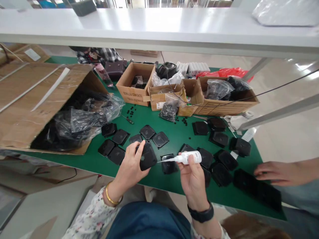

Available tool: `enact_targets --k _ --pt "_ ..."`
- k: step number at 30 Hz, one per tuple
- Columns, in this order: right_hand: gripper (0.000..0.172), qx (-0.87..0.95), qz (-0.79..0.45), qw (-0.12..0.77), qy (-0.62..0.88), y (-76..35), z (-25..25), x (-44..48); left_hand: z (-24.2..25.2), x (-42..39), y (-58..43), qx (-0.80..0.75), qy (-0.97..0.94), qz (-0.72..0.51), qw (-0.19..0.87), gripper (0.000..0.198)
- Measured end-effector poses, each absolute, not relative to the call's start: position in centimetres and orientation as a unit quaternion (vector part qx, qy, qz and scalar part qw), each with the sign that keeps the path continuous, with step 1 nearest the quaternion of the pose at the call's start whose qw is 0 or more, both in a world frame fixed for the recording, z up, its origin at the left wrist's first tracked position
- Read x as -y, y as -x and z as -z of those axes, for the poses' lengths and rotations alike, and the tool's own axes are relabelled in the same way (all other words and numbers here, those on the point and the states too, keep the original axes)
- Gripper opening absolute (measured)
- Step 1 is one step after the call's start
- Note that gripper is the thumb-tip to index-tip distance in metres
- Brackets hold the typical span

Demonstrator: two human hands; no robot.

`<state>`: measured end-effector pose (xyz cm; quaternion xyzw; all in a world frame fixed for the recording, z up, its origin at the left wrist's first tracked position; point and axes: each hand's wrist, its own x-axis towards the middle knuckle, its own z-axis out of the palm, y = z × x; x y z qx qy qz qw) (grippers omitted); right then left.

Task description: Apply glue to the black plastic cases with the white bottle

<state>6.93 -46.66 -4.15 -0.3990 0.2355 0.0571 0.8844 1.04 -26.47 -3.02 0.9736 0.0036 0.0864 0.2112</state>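
Black and squarish, one housing is sitting in the grasp of the left hand; the thumb is bracing its lower edge while the fingers are clasping its upper left side. The right hand is gripping a white bottle, with the thumb pressing against the bottle's body. Held nearly level, the bottle is pointing its thin nozzle toward the left fingers, and the tip is ending at the right edge of the housing; whether it is touching cannot be told. Between the two sets of fingers, a second housing is lying on the green tabletop, partly behind the nozzle. A cluster of four housings is lying left of the left fingers, and a larger group of housings is spreading out right of the right fingers. Past that group, a co-worker's hand is resting at a long black piece. Forward of both sets of fingers, a clear bag is holding small black pieces, and open cardboard boxes are standing behind it. Far left of the left fingers, a large carton is containing plastic bags.
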Motion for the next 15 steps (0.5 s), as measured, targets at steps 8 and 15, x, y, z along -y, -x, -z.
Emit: enact_targets --k 8,15 --pt "0.033 -0.203 -0.043 0.865 0.456 -6.4 3.8 45.3 1.7 26.1 -0.5 -0.005 -0.977 -0.096 0.192 0.081" --pt "0.036 -0.191 -0.026 0.847 0.495 -6.2 3.6 45.2 1.2 26.0 0.0 -0.003 -0.976 -0.104 0.192 0.081"
